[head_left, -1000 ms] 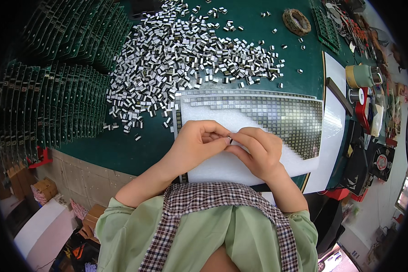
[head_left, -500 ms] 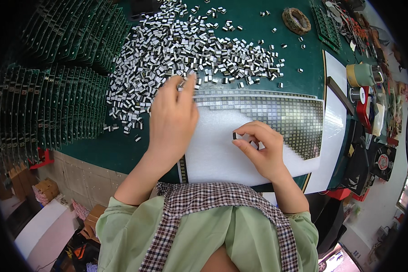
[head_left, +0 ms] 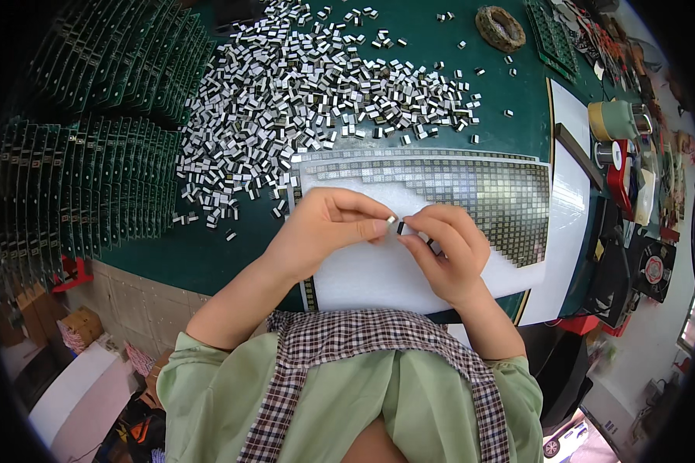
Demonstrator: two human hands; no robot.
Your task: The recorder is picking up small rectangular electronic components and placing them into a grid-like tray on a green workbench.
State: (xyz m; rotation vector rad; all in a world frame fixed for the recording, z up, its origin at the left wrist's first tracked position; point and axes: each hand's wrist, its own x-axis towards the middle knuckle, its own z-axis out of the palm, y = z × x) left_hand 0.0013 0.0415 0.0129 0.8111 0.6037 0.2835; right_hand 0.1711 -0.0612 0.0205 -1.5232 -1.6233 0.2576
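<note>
My left hand (head_left: 328,225) pinches a small white-topped electronic component (head_left: 391,220) between thumb and fingertips. Just beside it, my right hand (head_left: 454,251) grips a small black-and-white component (head_left: 401,228), its thumb and index finger closed on the ends; part of another pale piece shows under the curled fingers. Both hands hover over a white foam sheet (head_left: 355,282). Along the far and right side of that sheet lie tight rows of square components (head_left: 479,185). Beyond the left hand spreads a loose heap of the same black-and-white components (head_left: 286,100).
Green circuit boards (head_left: 93,170) stand in dense rows at the left. A tape roll (head_left: 500,28) lies at the far right of the green table (head_left: 208,266). Along the right are a dark bar (head_left: 579,157), solder spools (head_left: 608,154) and a small fan (head_left: 655,268).
My left hand has come from the edge of the heap toward my right hand, now with a component in its fingertips. The right hand has stayed nearly in place.
</note>
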